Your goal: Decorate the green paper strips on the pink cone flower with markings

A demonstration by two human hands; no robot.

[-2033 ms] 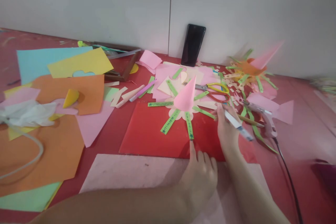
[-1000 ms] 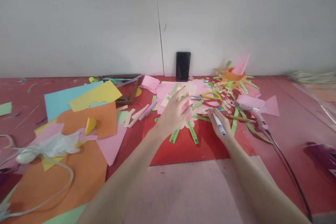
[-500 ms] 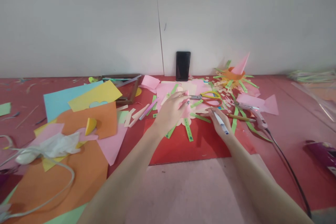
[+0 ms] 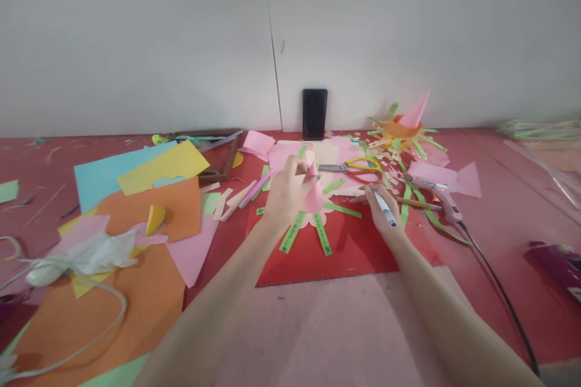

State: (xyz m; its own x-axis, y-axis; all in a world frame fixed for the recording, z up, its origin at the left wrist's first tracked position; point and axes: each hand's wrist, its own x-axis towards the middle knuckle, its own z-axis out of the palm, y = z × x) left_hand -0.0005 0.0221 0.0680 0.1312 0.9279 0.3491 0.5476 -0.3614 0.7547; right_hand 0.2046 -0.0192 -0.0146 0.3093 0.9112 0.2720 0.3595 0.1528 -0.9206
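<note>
My left hand [image 4: 289, 188] pinches a pink paper cone [image 4: 314, 198] near its tip, over the red sheet [image 4: 345, 254]. Under the cone is a scalloped cream paper piece [image 4: 327, 217], from which green paper strips [image 4: 320, 234] spread out. Two front strips carry dark writing and a star at the end. A white-and-blue pen [image 4: 385, 210] lies in the closed grip of my right hand [image 4: 384, 224], to the right of the strips. Scissors [image 4: 333, 167] with yellow and red handles lie just beyond, between both hands.
A glue gun [image 4: 447, 202] with a black cord lies at right, near a finished-looking orange-and-pink paper piece [image 4: 408, 124]. The phone [image 4: 315, 113] leans on the wall. Coloured sheets [image 4: 149, 278], a white cable [image 4: 122, 308] and a brown tray [image 4: 231, 163] occupy the left.
My left hand has shifted slightly and now pinches higher on the cone, showing more of it. The cone and green strips have turned and moved a little nearer. My right hand has barely moved.
</note>
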